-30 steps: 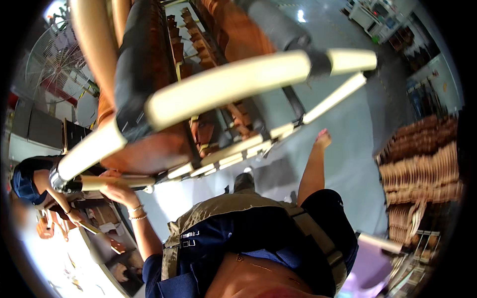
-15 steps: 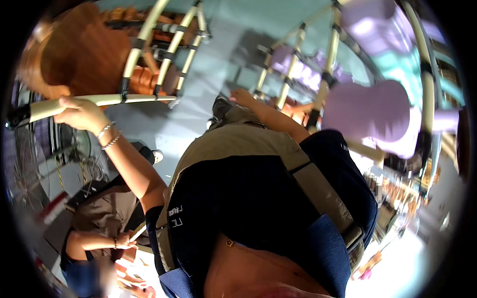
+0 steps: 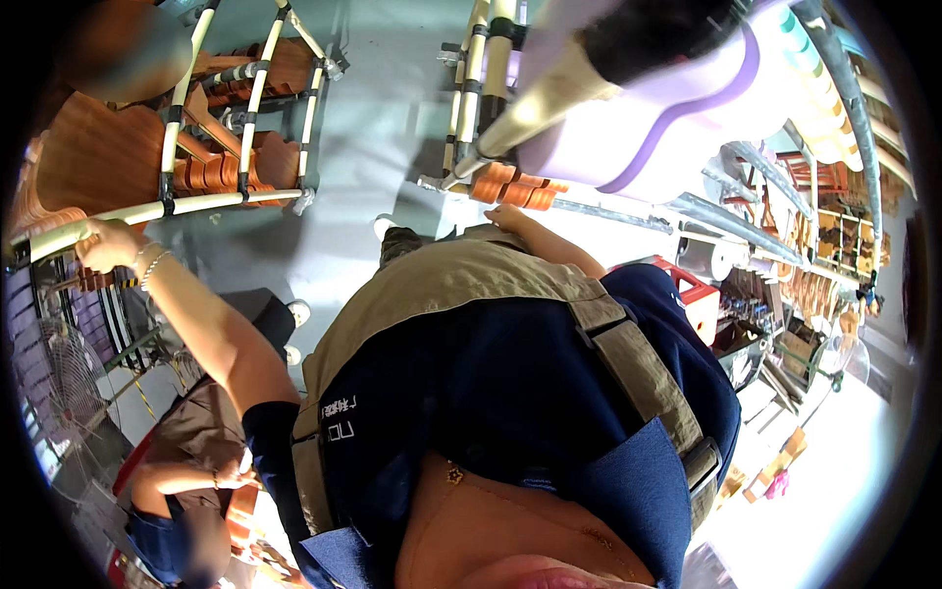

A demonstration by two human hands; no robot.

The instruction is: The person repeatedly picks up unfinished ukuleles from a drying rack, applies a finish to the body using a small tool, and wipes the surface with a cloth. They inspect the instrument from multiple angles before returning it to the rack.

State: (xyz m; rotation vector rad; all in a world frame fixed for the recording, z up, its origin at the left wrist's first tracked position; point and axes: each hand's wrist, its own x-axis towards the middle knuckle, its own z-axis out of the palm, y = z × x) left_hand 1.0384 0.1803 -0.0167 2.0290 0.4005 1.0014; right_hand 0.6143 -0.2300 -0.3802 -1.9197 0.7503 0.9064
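My left hand [image 3: 106, 245] is closed round the cream tube [image 3: 147, 211] along the near side of a rack at the left. Brown wooden guitar bodies [image 3: 103, 147] stand in that rack, with more stacked behind its cream uprights. My right hand [image 3: 505, 218] hangs low in front of me, just below several orange-brown wooden pieces [image 3: 520, 187] at the foot of the right-hand rack [image 3: 500, 59]. Its fingers are small and partly hidden, so their grip does not show. Large pale purple guitar bodies [image 3: 589, 137] fill the right-hand rack.
Grey floor [image 3: 368, 108] runs between the two racks. A co-worker in a brown apron [image 3: 201, 432] is at the lower left, near a standing fan [image 3: 74, 373]. At the right are a red crate [image 3: 692, 299], grey pipes [image 3: 746, 236] and more wooden parts on racks.
My left hand and the left rack have shifted left in view. The right-hand rack and purple bodies appear nearer and larger. My right hand has moved slightly right and down in view.
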